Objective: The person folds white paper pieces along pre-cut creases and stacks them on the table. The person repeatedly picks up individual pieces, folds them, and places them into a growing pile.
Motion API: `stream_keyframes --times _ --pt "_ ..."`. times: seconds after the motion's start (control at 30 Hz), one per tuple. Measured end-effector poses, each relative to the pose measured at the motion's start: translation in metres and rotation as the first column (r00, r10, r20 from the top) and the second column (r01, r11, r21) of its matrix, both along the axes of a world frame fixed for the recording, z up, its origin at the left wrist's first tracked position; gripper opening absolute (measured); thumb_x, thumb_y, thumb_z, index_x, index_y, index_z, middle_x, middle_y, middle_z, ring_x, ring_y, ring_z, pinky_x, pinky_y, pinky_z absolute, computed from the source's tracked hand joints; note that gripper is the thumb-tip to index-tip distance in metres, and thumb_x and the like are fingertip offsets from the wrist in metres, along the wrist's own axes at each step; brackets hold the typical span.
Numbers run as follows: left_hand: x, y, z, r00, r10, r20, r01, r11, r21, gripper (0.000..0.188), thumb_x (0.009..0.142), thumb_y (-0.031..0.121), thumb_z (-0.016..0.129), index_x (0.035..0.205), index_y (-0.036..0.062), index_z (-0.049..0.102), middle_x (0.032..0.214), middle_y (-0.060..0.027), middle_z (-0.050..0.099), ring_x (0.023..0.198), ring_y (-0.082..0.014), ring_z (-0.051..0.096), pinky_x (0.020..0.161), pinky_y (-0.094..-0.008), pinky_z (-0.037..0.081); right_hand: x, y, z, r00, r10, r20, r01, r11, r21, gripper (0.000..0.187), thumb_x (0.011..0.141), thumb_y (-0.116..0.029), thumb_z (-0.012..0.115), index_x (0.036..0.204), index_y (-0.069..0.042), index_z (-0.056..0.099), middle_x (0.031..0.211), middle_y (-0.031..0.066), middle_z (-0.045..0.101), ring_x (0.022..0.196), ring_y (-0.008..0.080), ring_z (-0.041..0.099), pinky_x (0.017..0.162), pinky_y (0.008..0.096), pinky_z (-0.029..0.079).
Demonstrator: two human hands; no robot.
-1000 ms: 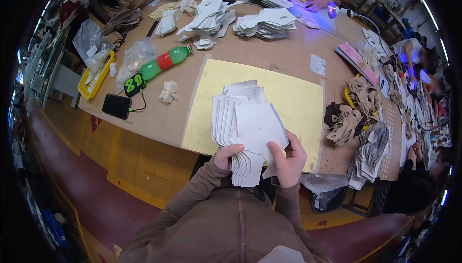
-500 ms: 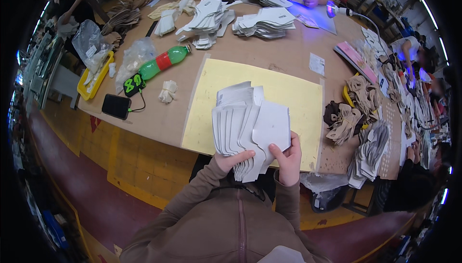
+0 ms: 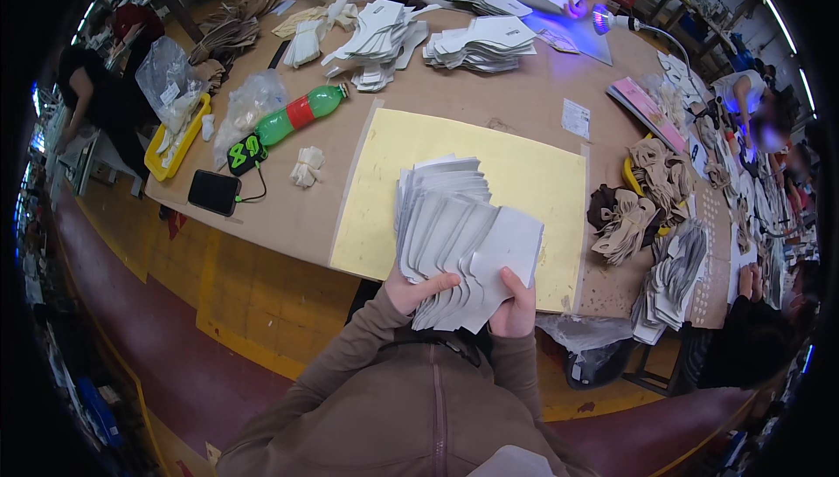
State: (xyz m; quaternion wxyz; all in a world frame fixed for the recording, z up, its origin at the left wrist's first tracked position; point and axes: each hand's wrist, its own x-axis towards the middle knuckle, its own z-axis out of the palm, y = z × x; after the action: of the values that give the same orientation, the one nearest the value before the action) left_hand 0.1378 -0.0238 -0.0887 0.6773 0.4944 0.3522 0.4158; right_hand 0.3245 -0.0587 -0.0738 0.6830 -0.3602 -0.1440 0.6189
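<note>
A fanned stack of white shaped cut pieces (image 3: 446, 232) is held between my hands, above the near edge of a yellow sheet (image 3: 384, 154) on the table. My left hand (image 3: 414, 292) is closed on the stack's left side, thumb across the front and the other fingers hidden behind. At the lower right, my right hand (image 3: 514, 307) grips the outermost piece, its thumb on the face and its fingers out of sight underneath. The pieces overlap like steps, with curved lower edges. Whether they are leather or fabric I cannot tell.
Left on the table lie a green bottle (image 3: 301, 115), a phone (image 3: 213, 192) and a yellow tray (image 3: 185, 141). White piles (image 3: 481, 43) sit at the back, where a person handles a piece beside a lamp (image 3: 603, 19). Beige bundles (image 3: 626, 222) and another white stack (image 3: 671, 285) lie right.
The stack in my hands has fanned out wider, and its right-hand piece has shifted right and down. My right hand has moved slightly lower. The person across now holds a white piece.
</note>
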Motion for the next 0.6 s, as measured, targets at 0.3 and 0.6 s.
stream_keyframes --times 0.3,0.6 --pt "0.001 -0.004 0.011 0.977 0.162 0.141 -0.13 0.969 -0.211 0.057 0.089 0.011 0.076 0.138 -0.0028 0.049 0.128 -0.0109 0.061 0.115 -0.0187 0.058 0.1 -0.033 0.047 0.005 -0.001 -0.013 0.986 -0.031 -0.165 0.031 1.0 -0.005 0.055 0.096 -0.007 0.055 0.147 0.001 0.036 0.141 0.0149 0.051 0.129 0.0302 0.052 0.111 0.0453 0.041" --pt "-0.005 -0.012 0.02 0.915 0.207 0.346 -0.098 0.947 -0.307 0.05 0.086 0.007 0.078 0.13 -0.0021 0.056 0.121 -0.0091 0.064 0.109 -0.0161 0.061 0.094 -0.0321 0.05 0.0 -0.01 -0.009 0.997 0.0 -0.083 0.004 0.999 0.044 0.061 0.092 -0.003 0.054 0.149 0.0 0.034 0.145 0.0158 0.048 0.133 0.0316 0.049 0.113 0.0463 0.039"
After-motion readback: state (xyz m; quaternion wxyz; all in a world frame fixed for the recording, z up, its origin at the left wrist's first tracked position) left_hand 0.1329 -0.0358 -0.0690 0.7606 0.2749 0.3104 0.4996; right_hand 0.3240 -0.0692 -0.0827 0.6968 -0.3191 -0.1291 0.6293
